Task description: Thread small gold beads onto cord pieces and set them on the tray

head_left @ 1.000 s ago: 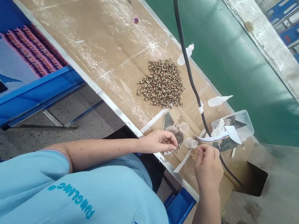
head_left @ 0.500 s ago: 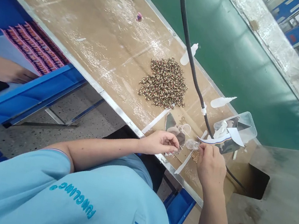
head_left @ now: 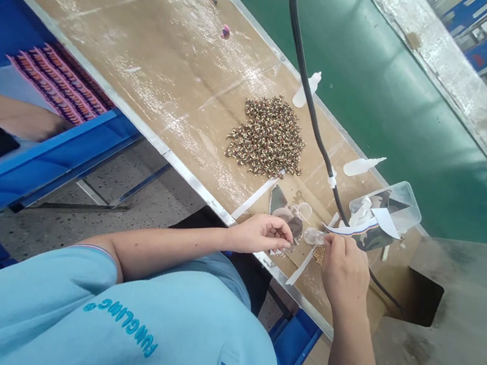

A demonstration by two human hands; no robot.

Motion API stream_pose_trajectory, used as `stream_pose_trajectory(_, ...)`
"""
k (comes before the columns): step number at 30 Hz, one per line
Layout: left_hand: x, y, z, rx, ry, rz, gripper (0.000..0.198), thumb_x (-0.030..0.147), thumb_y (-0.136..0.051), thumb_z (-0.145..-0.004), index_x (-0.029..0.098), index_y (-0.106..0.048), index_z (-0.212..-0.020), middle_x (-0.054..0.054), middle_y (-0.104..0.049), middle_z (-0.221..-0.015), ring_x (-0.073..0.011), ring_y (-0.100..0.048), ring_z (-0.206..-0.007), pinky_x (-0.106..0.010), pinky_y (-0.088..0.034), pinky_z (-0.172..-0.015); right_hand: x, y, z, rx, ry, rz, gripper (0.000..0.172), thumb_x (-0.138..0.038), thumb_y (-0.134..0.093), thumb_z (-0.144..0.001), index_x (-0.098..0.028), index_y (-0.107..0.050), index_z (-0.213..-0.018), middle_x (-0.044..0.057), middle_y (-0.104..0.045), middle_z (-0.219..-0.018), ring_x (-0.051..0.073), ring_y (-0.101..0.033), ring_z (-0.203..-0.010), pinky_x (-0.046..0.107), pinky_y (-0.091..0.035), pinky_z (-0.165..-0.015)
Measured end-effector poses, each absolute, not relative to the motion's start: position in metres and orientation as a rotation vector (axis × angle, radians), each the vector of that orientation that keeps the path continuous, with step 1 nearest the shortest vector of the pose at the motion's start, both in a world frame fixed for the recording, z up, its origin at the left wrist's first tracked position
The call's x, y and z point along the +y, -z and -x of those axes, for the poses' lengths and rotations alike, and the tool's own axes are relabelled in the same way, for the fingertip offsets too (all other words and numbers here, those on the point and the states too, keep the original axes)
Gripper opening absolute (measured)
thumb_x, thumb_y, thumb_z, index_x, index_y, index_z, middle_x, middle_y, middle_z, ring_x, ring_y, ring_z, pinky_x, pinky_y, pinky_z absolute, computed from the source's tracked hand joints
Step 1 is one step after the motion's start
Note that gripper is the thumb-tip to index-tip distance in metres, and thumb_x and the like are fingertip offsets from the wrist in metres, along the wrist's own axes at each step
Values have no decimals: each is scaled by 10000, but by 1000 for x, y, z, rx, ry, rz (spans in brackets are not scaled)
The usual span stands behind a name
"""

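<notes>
My left hand (head_left: pixel 260 235) is closed in a pinch above the bench's near edge; whatever lies between its fingertips is too small to name. Close by on the right, my right hand (head_left: pixel 345 267) is also closed, thumb against fingers, and what it grips is hidden. A small clear plastic piece (head_left: pixel 313 236) shows just left of its fingertips. Beneath the hands lies a camouflage-patterned scrap (head_left: pixel 284 205) with a pale ring (head_left: pixel 304 210) on it. Little tan beads (head_left: pixel 318 255) are gathered beside my right hand.
A heap of small brown-and-gold pieces (head_left: pixel 267 137) lies mid-bench. Two white squeeze bottles (head_left: pixel 306 89) and a clear tub (head_left: pixel 410 204) with scraps stand along the back. A black cable (head_left: pixel 306 74) hangs across. Another person's arm (head_left: pixel 7 110) reaches over a blue tray (head_left: pixel 92 135) at left.
The view has shifted slightly. Both my hands keep nearly the same pose and place. The other person's hand at left has moved a little to the right.
</notes>
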State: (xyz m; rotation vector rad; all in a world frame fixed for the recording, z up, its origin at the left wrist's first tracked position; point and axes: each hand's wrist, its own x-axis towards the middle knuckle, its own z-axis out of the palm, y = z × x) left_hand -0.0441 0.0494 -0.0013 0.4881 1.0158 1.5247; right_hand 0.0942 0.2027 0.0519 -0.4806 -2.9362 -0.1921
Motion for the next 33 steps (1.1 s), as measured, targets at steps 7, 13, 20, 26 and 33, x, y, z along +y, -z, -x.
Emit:
stream_pose_trajectory(7, 49, 3, 44, 1019, -1527, -494, 292, 322, -757, -652, 108, -595, -766, 24, -600, -645, -45, -543, -557, -182, -461, -580, 203, -51, -94, -2918, 217, 423, 251, -235, -380, -935, -168, -552, -766, 66, -557, -739, 166, -481, -682, 287, -292, -642)
stream_pose_trajectory(13, 49, 5, 46, 995, -1523, -454, 313, 341, -754, -661, 109, -607, -811, 18, -622, -649, -59, -573, -575, -198, -482, -614, 200, -53, -98, -2807, 23, 635, 255, -310, -384, -930, -183, -555, -791, 65, -574, -769, 166, -494, -681, 287, -337, -640)
stream_pose_trajectory(20, 51, 1, 49, 991, -1496, -361, 290, 311, -762, -671, 109, -616, -821, -2, -656, -654, -74, -597, -579, -220, -495, -642, 173, -43, -108, -2345, -856, 1027, 291, -477, -481, -856, -194, -535, -815, 21, -551, -724, 138, -496, -636, 282, -402, -601)
stream_pose_trajectory(26, 51, -10, 45, 990, -1482, -280, 347, 319, -798, -618, 102, -603, -806, 2, -659, -628, -61, -588, -545, -197, -469, -589, 155, -36, -109, -1892, -1582, 1122, 312, -501, -581, -802, -202, -492, -802, -69, -408, -550, 81, -380, -484, 224, -331, -487)
stream_pose_trajectory(33, 51, -17, 37, 896, -1432, -133, 373, 276, -834, -568, 103, -583, -783, 3, -648, -608, -78, -615, -578, -199, -461, -588, 149, -37, -108, -1780, -1755, 1097, 325, -505, -605, -782, -210, -472, -779, -85, -354, -506, 76, -347, -448, 217, -306, -454)
